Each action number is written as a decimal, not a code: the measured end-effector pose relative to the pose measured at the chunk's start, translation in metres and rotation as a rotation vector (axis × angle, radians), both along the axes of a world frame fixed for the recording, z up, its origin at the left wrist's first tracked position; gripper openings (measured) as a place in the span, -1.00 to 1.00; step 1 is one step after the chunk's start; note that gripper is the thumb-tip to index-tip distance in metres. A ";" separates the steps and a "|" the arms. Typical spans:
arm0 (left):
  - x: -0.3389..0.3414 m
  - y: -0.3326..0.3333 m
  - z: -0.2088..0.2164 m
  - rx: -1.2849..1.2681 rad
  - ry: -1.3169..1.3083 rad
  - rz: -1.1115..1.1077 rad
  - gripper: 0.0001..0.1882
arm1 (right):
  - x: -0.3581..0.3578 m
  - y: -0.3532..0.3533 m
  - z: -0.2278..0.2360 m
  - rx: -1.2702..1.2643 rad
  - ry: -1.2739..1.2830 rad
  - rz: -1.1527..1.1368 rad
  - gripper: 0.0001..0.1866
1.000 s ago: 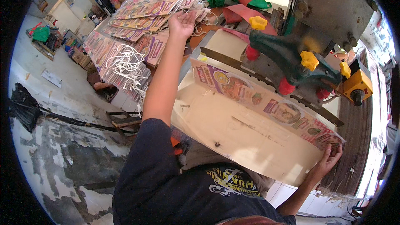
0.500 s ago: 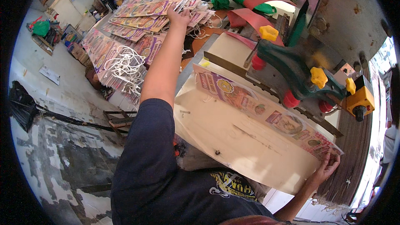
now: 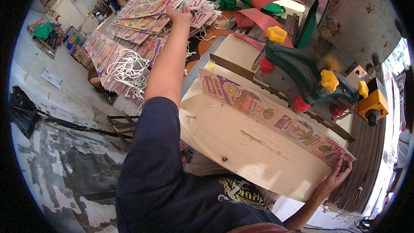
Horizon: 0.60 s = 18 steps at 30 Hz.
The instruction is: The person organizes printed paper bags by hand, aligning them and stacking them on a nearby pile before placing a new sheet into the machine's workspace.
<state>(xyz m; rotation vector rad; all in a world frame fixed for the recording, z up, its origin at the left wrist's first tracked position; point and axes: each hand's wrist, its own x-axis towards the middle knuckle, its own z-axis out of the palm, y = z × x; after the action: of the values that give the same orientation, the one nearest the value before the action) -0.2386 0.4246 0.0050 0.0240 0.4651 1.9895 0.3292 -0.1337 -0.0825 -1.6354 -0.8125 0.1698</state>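
Right fingers (image 3: 345,171) touch a long, flat printed strip (image 3: 282,114) over smooth cream board (image 3: 254,159).

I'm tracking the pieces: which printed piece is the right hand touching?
The single piece on the cream board, its end against the right hand; the others lie in piles farther left.

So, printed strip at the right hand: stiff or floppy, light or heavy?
Printed strip is likely light: it looks thin. Probably flexible too, being long and narrow. It may sag if lifted only by the end the right hand touches.
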 end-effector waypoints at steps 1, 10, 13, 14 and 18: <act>-0.001 -0.002 0.002 0.018 0.010 0.011 -0.21 | -0.001 0.000 0.002 -0.001 0.014 0.003 -0.54; -0.008 -0.017 0.006 -0.342 -0.093 0.132 -0.54 | 0.004 0.001 -0.008 0.046 0.019 -0.008 -0.52; -0.004 -0.023 0.008 -0.390 -0.048 0.142 -0.57 | 0.004 0.001 -0.011 0.055 0.033 0.009 -0.53; 0.002 -0.024 0.007 -0.372 -0.031 0.136 -0.58 | 0.003 0.001 -0.010 0.047 0.024 0.005 -0.54; 0.029 -0.033 0.001 -0.263 0.100 0.087 -0.59 | 0.000 0.000 -0.003 0.018 -0.031 0.009 -0.57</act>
<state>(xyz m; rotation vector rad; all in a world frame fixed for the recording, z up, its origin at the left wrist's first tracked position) -0.2093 0.3918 0.0056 -0.0620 0.8012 2.0033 0.3290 -0.1336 -0.0854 -1.6207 -0.8434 0.1433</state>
